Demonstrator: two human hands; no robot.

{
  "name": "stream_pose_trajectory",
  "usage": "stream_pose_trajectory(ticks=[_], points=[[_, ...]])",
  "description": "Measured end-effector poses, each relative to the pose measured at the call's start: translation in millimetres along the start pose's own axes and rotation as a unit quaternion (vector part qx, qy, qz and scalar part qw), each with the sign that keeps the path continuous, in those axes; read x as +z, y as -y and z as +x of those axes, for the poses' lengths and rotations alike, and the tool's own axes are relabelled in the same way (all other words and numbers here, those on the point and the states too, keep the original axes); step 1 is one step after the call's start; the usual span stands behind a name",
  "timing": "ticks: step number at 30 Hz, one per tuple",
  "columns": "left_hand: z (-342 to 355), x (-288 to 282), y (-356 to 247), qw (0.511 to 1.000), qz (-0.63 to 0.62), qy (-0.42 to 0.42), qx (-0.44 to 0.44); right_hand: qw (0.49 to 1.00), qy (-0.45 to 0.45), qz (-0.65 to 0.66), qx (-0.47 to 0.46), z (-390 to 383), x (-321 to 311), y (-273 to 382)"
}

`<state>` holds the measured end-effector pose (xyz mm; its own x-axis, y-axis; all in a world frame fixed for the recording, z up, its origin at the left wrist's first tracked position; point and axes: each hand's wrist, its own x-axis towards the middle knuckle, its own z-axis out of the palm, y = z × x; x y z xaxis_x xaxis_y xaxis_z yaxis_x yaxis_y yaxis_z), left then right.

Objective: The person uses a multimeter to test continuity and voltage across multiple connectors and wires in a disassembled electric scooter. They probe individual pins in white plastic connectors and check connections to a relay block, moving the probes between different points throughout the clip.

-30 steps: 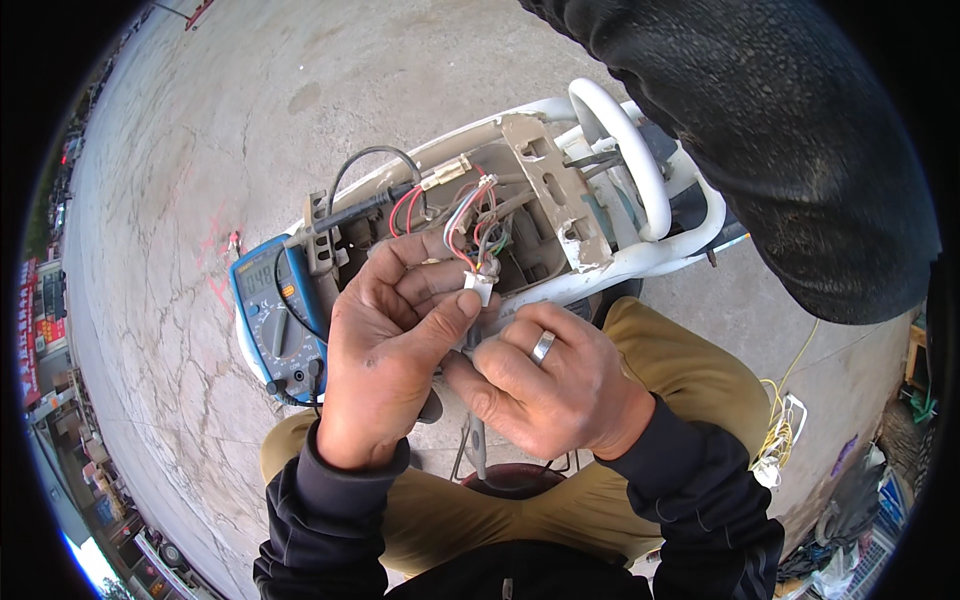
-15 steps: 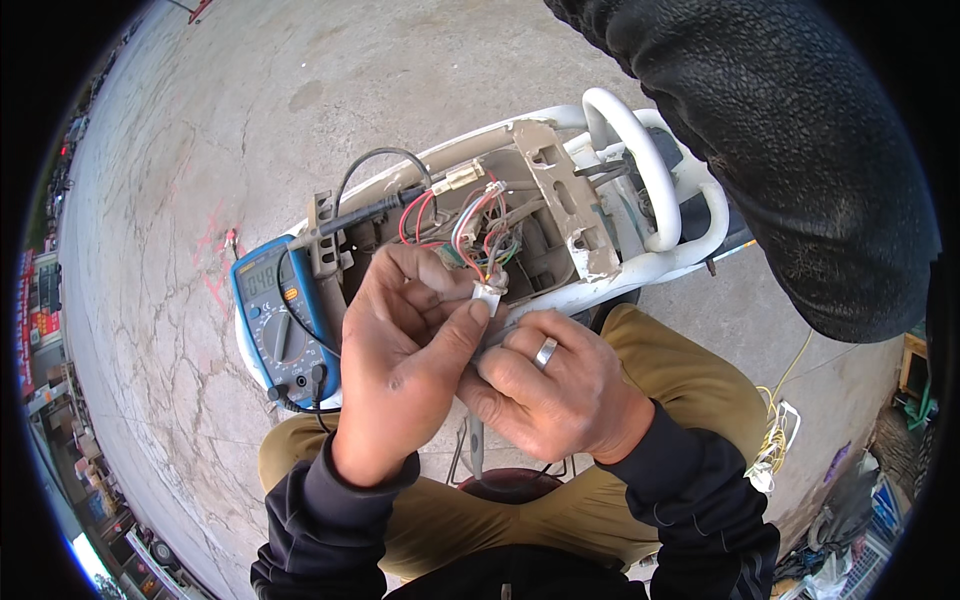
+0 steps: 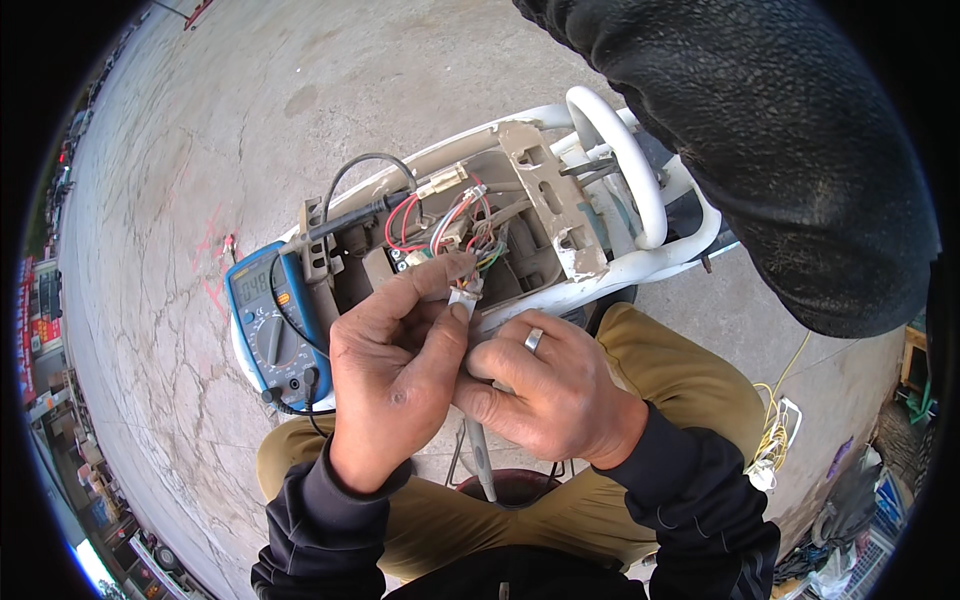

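My left hand (image 3: 400,365) is closed on a white plug connector (image 3: 466,296), pinched between thumb and forefinger. Thin coloured wires (image 3: 455,225) run from it into the open compartment of a white vehicle body (image 3: 520,310). Right beside it, my right hand (image 3: 555,385), with a ring on one finger, is closed round a slim grey test probe (image 3: 479,455); its tip is hidden by my fingers. A blue multimeter (image 3: 275,325) with a lit display leans at the left end of the body. Another black test probe (image 3: 345,219) lies against a pale connector (image 3: 443,181) on the red wires.
White tubular rails (image 3: 640,180) rise at the body's right end. A large black padded seat (image 3: 770,150) hangs over the upper right. Below my hands stands a dark red round object (image 3: 512,488). Yellow cable and a white power strip (image 3: 780,440) lie on the concrete floor.
Both hands, with the connector and the grey probe, have shifted slightly left. My left forefinger has straightened over the wires by the connector. The whole view has drifted a little left.
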<state>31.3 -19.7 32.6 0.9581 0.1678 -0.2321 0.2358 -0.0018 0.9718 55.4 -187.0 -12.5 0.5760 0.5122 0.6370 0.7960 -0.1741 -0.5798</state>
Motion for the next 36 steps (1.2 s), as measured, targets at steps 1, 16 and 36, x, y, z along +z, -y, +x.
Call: stream_pose_trajectory(ticks=[1,16,36], points=[[-0.6,0.0,0.1,1.000,0.005,-0.002,-0.003,1.000,-0.002,0.006,0.003,0.1,0.0,-0.1],[1.1,-2.3,5.5,0.999,0.032,-0.005,0.007,1.000,0.018,-0.013,-0.002,1.0,-0.7,1.2],[2.7,0.9,6.4,0.999,-0.036,0.004,0.003,0.999,0.024,-0.020,-0.007,0.9,-2.6,0.3]])
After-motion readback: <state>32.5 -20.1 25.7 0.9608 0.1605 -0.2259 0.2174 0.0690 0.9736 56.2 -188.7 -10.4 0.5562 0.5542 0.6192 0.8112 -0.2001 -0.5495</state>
